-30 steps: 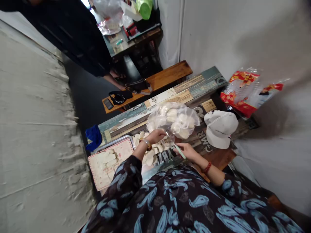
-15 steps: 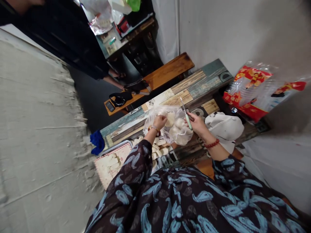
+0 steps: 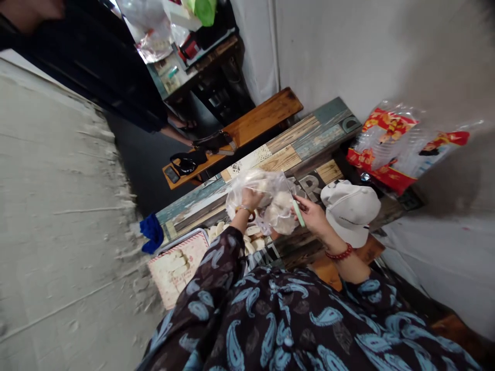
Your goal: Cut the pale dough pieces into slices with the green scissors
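My left hand [image 3: 250,199] is down at a thin clear plastic bag [image 3: 235,193], its fingers curled in against pale, whitish lumps [image 3: 279,208]; what they grip is hidden. A small knife with a light green handle [image 3: 298,212] is held in my right hand [image 3: 312,215], its narrow blade pointing away over the bag's right side. Below my left wrist lie several cut, pale, elongated pieces [image 3: 253,242]. More of these pieces [image 3: 178,263] rest on a cream tray with a striped red border [image 3: 162,273] to the left.
A white cap [image 3: 350,206] lies right of my right hand. Beyond it are red-printed packs of clear plastic cups [image 3: 390,147]. A blue cloth [image 3: 151,233] hangs at the table's left end. Across the table [image 3: 328,123], a bench [image 3: 266,111] holds a black bag [image 3: 212,141]; another person [image 3: 100,67] stands there.
My left hand has moved slightly left and lower into the bag, its fingers now more hidden. My right hand keeps the knife, a little lower. The whole view has shifted slightly.
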`<move>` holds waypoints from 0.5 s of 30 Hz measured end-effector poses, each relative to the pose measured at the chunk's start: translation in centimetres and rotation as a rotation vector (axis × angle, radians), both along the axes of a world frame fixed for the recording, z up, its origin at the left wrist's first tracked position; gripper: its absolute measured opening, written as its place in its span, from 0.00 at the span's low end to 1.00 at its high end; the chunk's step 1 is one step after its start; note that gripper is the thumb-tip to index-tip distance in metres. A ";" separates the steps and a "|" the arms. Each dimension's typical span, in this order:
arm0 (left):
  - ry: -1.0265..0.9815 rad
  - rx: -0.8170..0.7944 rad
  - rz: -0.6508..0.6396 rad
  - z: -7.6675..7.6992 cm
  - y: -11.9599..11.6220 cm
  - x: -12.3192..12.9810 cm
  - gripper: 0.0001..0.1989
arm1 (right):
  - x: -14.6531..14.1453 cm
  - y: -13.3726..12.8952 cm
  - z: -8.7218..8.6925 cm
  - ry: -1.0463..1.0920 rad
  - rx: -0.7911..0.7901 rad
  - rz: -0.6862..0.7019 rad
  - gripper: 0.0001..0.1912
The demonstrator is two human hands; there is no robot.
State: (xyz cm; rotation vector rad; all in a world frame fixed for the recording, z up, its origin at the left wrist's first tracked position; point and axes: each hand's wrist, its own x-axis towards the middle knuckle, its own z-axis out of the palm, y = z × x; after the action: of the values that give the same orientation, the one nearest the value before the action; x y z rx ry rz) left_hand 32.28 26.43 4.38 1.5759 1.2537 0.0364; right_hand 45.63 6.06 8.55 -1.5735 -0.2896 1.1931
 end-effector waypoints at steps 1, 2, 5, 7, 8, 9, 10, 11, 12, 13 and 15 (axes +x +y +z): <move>-0.005 -0.028 0.025 0.8 0.1 -1.3 0.13 | 0.2 -0.1 0.6 0.015 0.004 -0.010 0.36; -0.024 -0.066 0.055 1.7 -0.1 -2.8 0.14 | 0.4 -0.2 1.2 0.027 0.010 -0.015 0.37; -0.269 -0.403 0.263 4.0 -1.6 -7.7 0.24 | 0.4 -0.8 3.1 0.027 0.047 0.003 0.38; -0.413 -0.595 0.392 4.8 -3.3 -10.5 0.29 | 0.0 -1.1 3.9 0.001 0.075 0.029 0.36; -0.468 -0.637 0.451 4.9 -4.2 -11.5 0.29 | -0.5 -1.1 4.1 -0.020 0.087 0.044 0.36; -0.520 -0.647 0.503 4.9 -5.1 -12.4 0.28 | -1.0 -1.0 4.1 -0.045 0.099 0.059 0.35; -0.573 -0.636 0.549 4.8 -5.9 -13.0 0.27 | -1.8 -0.7 4.0 -0.070 0.111 0.075 0.34; -0.627 -0.618 0.587 4.7 -6.6 -13.4 0.27 | -2.8 -0.2 3.8 -0.089 0.127 0.094 0.34; -0.679 -0.600 0.609 4.7 -7.2 -13.7 0.27 | -3.9 0.4 3.5 -0.104 0.146 0.117 0.34; -0.729 -0.590 0.616 4.6 -7.8 -14.1 0.28 | -5.2 1.2 3.1 -0.108 0.167 0.145 0.34; -0.804 -0.607 0.613 4.7 -8.8 -15.0 0.29 | -8.1 3.0 2.1 -0.098 0.219 0.238 0.33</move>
State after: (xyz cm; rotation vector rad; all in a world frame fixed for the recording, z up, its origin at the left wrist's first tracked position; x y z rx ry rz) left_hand 17.28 17.62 9.08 0.5070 0.9133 0.5679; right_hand 37.53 9.03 10.66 -1.4352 -0.6643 1.2209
